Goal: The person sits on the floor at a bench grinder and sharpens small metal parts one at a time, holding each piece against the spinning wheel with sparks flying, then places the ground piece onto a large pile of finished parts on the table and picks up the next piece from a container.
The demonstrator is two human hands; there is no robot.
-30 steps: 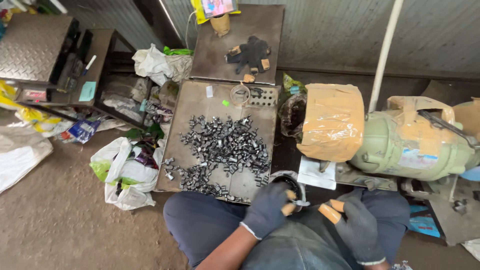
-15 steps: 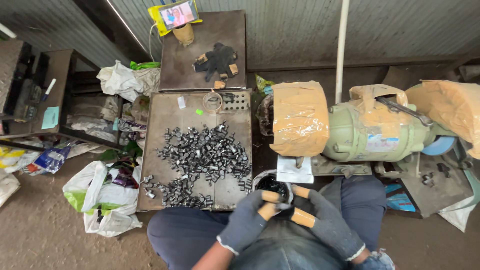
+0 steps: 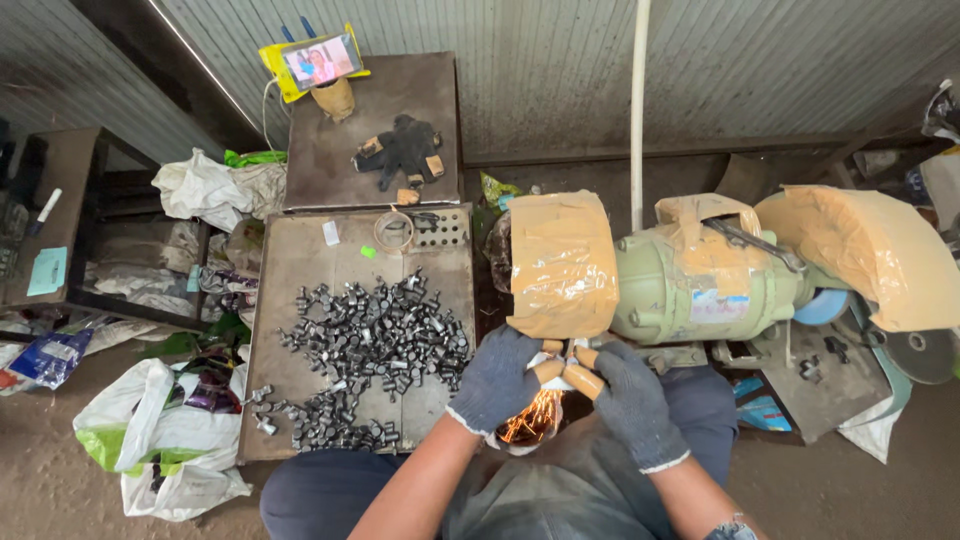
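Orange sparks (image 3: 530, 428) spray down just below the two gloved hands, at about six o'clock in the view. The left hand (image 3: 497, 380) and the right hand (image 3: 632, 402) meet under the taped wheel guard (image 3: 562, 265) of a green bench grinder (image 3: 700, 285). Both are curled narrow, their tan-tipped fingertips (image 3: 583, 382) pinched together around something small and pale; it is probably one of the little metal parts, though the gloves hide too much to be sure. The hands touch each other and press up close to the lower edge of the guard.

The grinder lies across the view from centre toward three o'clock, with a second taped guard (image 3: 868, 250) at its far end. A white pole (image 3: 637, 95) rises behind it toward twelve o'clock.

At nine o'clock from the hands, a flat metal tray (image 3: 300, 260) holds a heap of small dark metal parts (image 3: 370, 345), with a roll of tape (image 3: 394, 230) near its far edge. Beyond the tray, at eleven o'clock, a spare pair of dark gloves (image 3: 402, 150) lies on a brown tabletop (image 3: 330, 170), and a phone (image 3: 320, 62) with a lit screen leans against the corrugated wall. White and green plastic bags (image 3: 150, 440) sit on the floor at eight o'clock.
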